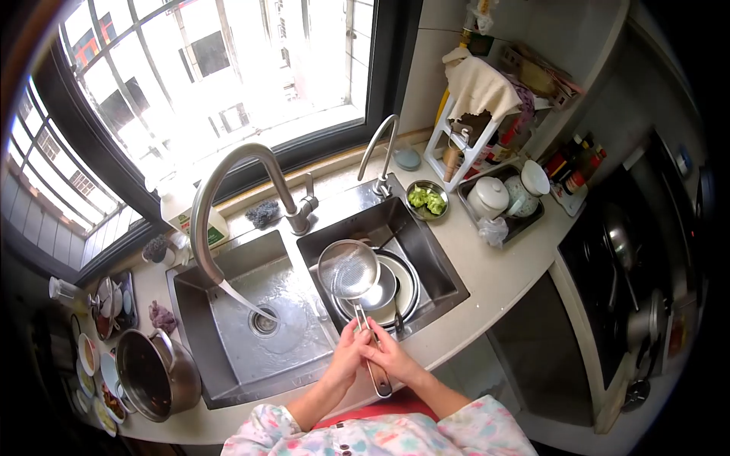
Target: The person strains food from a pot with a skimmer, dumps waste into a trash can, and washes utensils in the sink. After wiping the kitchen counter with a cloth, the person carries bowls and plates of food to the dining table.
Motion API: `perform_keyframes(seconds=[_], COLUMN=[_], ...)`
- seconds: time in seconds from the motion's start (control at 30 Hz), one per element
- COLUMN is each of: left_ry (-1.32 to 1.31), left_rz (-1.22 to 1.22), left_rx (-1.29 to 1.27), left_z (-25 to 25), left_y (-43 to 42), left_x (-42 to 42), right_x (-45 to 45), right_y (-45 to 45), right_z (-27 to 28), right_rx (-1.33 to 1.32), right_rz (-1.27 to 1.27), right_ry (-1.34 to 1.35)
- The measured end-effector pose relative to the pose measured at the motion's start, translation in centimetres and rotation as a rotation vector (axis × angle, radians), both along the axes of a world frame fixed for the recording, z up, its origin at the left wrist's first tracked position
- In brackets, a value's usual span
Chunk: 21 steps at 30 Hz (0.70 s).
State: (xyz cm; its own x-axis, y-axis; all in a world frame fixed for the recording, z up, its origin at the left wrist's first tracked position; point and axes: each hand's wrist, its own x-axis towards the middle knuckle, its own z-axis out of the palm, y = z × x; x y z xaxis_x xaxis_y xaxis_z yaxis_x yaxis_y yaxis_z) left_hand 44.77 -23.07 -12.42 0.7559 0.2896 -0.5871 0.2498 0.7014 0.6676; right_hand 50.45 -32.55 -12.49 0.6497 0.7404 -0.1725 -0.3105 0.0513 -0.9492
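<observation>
Both hands meet at the handle of a round mesh strainer (348, 269), which is held over the right sink basin. My left hand (351, 351) has its fingers wrapped at the upper handle. My right hand (388, 356) closes round the same handle, whose brown end sticks out below. Under the strainer, a metal bowl (379, 292) and a pale round dish (407, 283) sit in the right basin (441, 275). Water runs from the large curved faucet (255, 152) into the left basin (228, 323), near its drain (264, 320).
A bowl of green vegetables (426, 201) stands behind the right basin. On the right are a tray (525, 220) with white lidded pots and a black stove (608, 304). A large pot (156, 376) and several dishes stand at the left. A smaller faucet (380, 152) rises behind the sink.
</observation>
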Motion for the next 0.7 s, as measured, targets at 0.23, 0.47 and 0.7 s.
perform_keyframes(seconds=[0.23, 0.47, 0.7], left_ry=[0.038, 0.021, -0.471], left_rz=[0.188, 0.814, 0.513], left_rx=[0.065, -0.306, -0.437], left_z=[-1.3, -4.2, -8.5], left_y=[4.1, 17.9, 18.3], left_x=[0.0, -2.8, -3.2], right_x=[5.4, 7.2, 0.8], right_y=[-5.1, 2.3, 21.5], right_z=[-4.2, 3.1, -4.8], right_rx=[-0.420, -0.503, 0.097], right_rz=[0.071, 0.184, 0.428], right_ry=[0.055, -0.839, 0.716])
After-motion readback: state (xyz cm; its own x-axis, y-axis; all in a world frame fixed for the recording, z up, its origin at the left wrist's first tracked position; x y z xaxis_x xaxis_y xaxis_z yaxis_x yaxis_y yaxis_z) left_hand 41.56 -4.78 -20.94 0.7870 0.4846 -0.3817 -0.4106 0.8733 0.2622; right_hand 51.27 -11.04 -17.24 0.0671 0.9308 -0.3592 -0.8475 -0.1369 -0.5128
